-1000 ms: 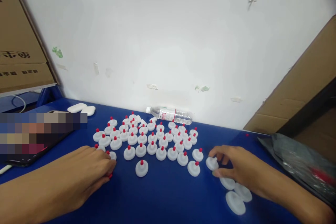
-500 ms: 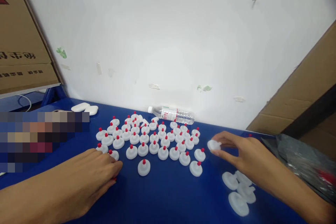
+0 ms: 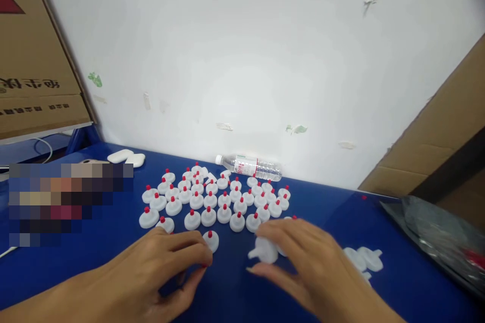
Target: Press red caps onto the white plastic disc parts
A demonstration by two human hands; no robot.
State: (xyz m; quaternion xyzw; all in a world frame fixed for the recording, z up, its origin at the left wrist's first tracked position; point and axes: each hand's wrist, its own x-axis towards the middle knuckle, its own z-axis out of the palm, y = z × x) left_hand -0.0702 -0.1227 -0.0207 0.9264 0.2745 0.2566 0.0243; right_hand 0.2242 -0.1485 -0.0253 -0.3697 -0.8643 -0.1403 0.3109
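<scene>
Several white plastic caps with red tips (image 3: 212, 197) stand in rows on the blue table (image 3: 333, 212). My right hand (image 3: 303, 262) is near the table's front middle and pinches a plain white cap (image 3: 265, 251) in its fingertips. My left hand (image 3: 166, 262) lies just left of it, thumb and fingers pinched together around something small and red that I cannot make out. One red-tipped cap (image 3: 211, 240) stands alone right behind my left fingertips. A few plain white caps (image 3: 364, 260) lie loose on the table to the right of my right hand.
A clear water bottle (image 3: 250, 166) lies on its side against the white wall. Cardboard boxes stand at the left (image 3: 34, 60) and lean at the right (image 3: 435, 136). A dark plastic bag (image 3: 439, 232) sits at the right edge. Two white cases (image 3: 127, 157) lie at the back left.
My right hand has carried a plain white cap from the right side leftward to the middle. My left hand has slid right to meet it, fingers pinched. The view has shifted slightly.
</scene>
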